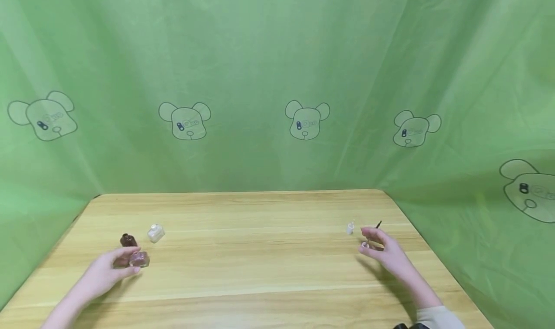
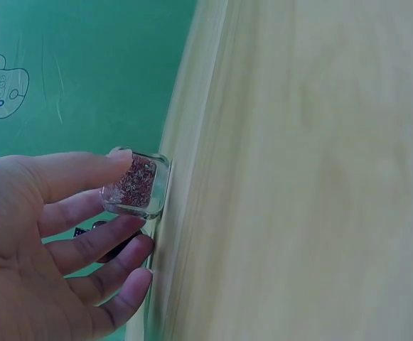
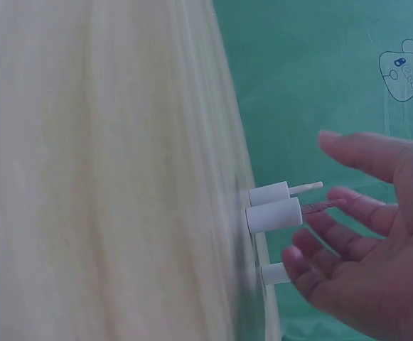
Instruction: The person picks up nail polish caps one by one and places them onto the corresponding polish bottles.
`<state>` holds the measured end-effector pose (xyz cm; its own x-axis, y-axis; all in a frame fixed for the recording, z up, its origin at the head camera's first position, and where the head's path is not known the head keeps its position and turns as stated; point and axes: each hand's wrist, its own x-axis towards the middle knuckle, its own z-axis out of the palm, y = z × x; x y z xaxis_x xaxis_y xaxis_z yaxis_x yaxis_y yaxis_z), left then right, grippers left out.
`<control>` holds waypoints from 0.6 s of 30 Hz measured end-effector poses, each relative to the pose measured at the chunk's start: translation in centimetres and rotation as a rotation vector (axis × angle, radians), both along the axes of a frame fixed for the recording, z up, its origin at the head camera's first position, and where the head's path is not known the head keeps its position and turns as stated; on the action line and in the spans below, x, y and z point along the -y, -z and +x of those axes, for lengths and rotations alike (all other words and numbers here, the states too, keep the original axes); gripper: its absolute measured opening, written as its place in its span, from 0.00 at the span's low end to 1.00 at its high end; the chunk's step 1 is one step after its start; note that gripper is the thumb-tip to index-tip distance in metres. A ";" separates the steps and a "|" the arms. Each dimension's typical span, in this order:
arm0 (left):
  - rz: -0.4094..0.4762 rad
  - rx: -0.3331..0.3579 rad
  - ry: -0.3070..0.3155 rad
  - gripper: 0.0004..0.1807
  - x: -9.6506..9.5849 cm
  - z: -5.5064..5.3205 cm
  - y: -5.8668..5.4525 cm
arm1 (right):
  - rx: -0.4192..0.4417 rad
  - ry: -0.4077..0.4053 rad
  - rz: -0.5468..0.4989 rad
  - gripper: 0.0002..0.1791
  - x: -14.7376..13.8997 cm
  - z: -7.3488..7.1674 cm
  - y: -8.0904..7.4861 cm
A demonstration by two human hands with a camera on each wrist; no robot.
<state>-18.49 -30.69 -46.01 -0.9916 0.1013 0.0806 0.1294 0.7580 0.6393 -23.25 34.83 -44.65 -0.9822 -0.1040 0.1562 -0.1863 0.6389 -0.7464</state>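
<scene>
Pinching squarish clear-glass pink-glitter bottle (image 2: 136,186) in left hand (image 1: 104,271); gripping nothing with right hand (image 3: 387,259).
Could topple upright white cylindrical cap (image 3: 274,216) through stray finger contact.

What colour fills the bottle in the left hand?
Speckled reddish-pink inside the clear bottle; the left wrist view shows it best.

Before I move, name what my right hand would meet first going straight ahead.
Probably the pinkish brush rising from the middle white cap, overlapping your right hand in its wrist view; depth is unclear.
</scene>
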 end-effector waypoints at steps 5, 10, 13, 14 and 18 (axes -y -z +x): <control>0.003 0.041 -0.025 0.35 -0.1 -0.2 -0.1 | 0.070 0.035 0.009 0.32 -0.3 0.0 0.3; -0.002 0.057 -0.043 0.33 -0.2 -0.4 -0.3 | 0.127 0.054 -0.007 0.33 -0.6 -0.2 0.7; -0.005 0.070 -0.048 0.30 -0.4 -0.5 -0.5 | 0.159 0.046 -0.037 0.33 -0.9 -0.2 1.0; -0.009 0.071 -0.053 0.28 -0.4 -0.5 -0.6 | 0.168 0.047 -0.047 0.33 -0.9 -0.2 1.0; -0.022 0.079 -0.067 0.26 -0.6 -0.6 -0.7 | 0.190 0.045 -0.047 0.32 -1.2 -0.2 1.2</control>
